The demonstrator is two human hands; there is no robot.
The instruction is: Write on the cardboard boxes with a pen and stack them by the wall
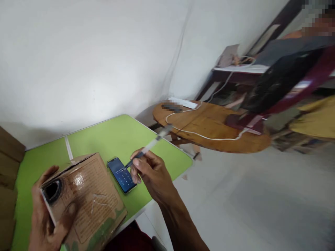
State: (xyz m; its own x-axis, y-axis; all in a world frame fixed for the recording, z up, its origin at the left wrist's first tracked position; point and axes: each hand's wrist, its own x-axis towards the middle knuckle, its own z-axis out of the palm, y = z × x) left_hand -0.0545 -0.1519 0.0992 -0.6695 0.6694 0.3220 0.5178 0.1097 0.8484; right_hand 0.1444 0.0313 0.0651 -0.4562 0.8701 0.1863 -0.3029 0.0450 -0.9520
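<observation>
A brown cardboard box (96, 188) with printed text and green shapes sits tilted at the near side of the green table (110, 134). It has a dark-rimmed round hole in its left corner. My left hand (49, 216) grips this box at its left side, thumb across the printed face. Between the fingers and thumb of my right hand (149, 170) is a pen (142, 150), its tip pointing down and left over a smartphone (120, 174). The phone lies face up on the table with a lit keypad screen. Whether the tip touches the screen I cannot tell.
Brown cardboard (7, 188) stands at the left edge. A wooden oval table (211, 127) to the right carries a white cable (201, 135) and a partly blurred dark object. Behind it, a person in a grey top (277, 50) is near a purple chair (314, 73). A white wall (91, 62) rises behind.
</observation>
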